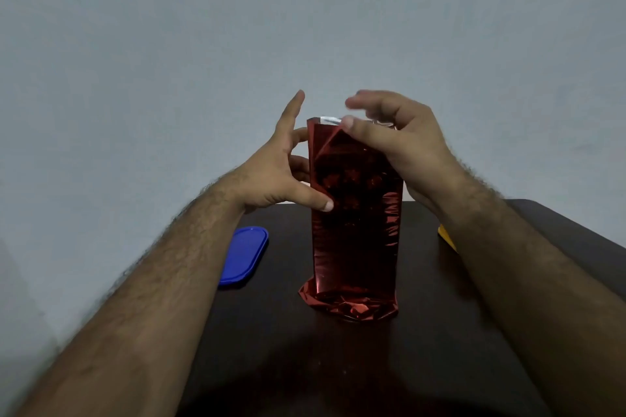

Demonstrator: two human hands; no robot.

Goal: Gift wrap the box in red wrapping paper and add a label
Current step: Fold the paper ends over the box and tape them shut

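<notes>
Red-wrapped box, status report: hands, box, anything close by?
Left hand steadies box side; right hand pinches top flap. Red-wrapped box upright on table, top unsealed. Blue lid left, apart.

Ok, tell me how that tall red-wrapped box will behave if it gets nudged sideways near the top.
The red-wrapped box stands upright on its narrow end, so it would probably tip rather than slide. Crumpled paper bunched under its base likely makes it rock. The glossy foil looks slippery; the left hand steadying its side probably helps while the right hand folds the top.

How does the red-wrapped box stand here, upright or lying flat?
Upright. The wrapped box stands on end on the dark table, crumpled paper at its base, the left hand steadying its side.
</notes>
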